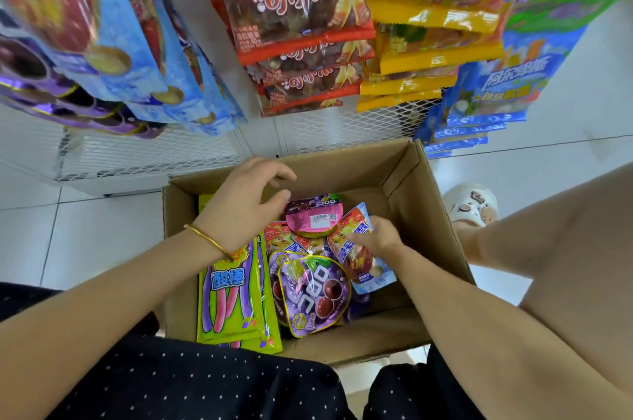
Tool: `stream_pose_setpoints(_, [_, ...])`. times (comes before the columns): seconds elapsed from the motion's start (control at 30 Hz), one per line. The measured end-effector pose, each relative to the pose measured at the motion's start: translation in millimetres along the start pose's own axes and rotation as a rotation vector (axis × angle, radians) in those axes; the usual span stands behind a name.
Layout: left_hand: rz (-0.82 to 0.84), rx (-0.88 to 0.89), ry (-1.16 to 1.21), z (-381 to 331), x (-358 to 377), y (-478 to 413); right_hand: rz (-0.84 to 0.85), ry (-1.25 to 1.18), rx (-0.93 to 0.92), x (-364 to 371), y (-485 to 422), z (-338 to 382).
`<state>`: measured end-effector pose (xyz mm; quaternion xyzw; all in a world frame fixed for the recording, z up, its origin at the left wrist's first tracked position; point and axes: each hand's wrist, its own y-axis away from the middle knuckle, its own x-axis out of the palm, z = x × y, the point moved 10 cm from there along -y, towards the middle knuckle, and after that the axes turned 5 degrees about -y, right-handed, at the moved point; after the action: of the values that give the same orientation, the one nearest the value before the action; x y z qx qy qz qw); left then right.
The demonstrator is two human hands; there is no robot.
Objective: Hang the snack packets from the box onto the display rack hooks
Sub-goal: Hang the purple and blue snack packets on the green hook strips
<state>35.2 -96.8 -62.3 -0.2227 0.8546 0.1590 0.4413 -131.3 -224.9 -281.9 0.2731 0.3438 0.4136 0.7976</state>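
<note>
Fingers (359,239) of right hand (376,238) pinch the blue-red packet (363,258) in the box (407,176); left hand (246,203) hovers unclenched just above the pink packet (313,217). Risk: neighbouring loose packets drag out with it, or hang hole tears.

I see a brown cardboard box (404,176) on white floor tiles (102,224). Inside lie lime-green packets (233,303) with pink and purple sticks, a purple pouch (313,296) edged in yellow showing dark red grapes, and a light blue packet (363,258) with red and yellow. My left wrist wears a gold bangle (205,239). The lap cloth (191,385) is black with white dots. Red packets (301,25) and yellow packets (431,42) hang above.
</note>
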Motion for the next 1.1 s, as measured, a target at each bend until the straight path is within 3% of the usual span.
stream_pose_setpoints(0.13, [0.068,-0.107,0.021,2,2,-2,0.031,0.183,-0.201,-17,25,61])
stream_pose_setpoints(0.3, [0.121,-0.203,0.14,-4,-1,7,0.147,-0.096,-0.489,-26,101,149])
stream_pose_setpoints(0.4, [-0.026,-0.122,0.164,-21,-35,9,0.154,-0.129,-0.602,-25,144,187])
stream_pose_setpoints(0.47, [-0.131,-0.052,0.186,-32,-68,11,0.07,-0.16,-0.698,-30,169,209])
stream_pose_setpoints(0.57, [-0.199,0.004,0.275,-44,-119,20,-0.141,-0.246,-0.971,-42,222,249])
stream_pose_setpoints(0.67, [-0.286,0.047,0.31,-54,-176,36,-0.242,-0.194,-1.255,-37,280,293])
stream_pose_setpoints(0.8, [-0.677,0.066,0.301,-54,-268,58,-0.376,-0.07,-1.481,-31,327,343])
stream_pose_setpoints(0.87, [-0.884,0.076,0.276,-54,-312,62,-0.4,-0.07,-1.518,-28,339,365])
stream_pose_setpoints(0.93, [-0.97,0.075,0.331,-54,-343,53,-0.385,-0.068,-1.507,-21,344,387])
stream_pose_setpoints(1.1, [-0.872,0.081,0.43,-72,-376,16,-0.45,-0.053,-1.499,-11,358,431])
